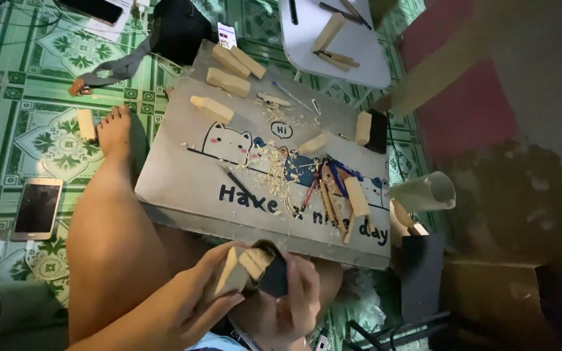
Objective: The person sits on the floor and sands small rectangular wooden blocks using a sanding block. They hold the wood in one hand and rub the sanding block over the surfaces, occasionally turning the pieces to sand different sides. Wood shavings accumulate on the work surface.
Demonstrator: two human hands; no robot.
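Head view: your left hand (187, 305) wraps its fingers round a pale wood block (234, 272), thumb on top, at 6 o'clock in the frame. Your right hand (287, 302) closes on a dark sanding block (273, 273) that is pressed against the wood block's end. Both hands sit just below the near edge of the low folding table (183, 195), above your bent leg.

At 12 o'clock on the table lie 4 more wooden pieces (229, 71); shavings (278, 172) are scattered across the middle. At 3 o'clock on the tabletop, a bundle of carving tools and pencils (333, 192) lies loose. Just off that edge, a rolled sheet (424, 193) lies on its side, open-mouthed; you cannot tell if anything is inside. A phone (37, 208) rests on the green tiled floor (8, 97) at 9 o'clock.
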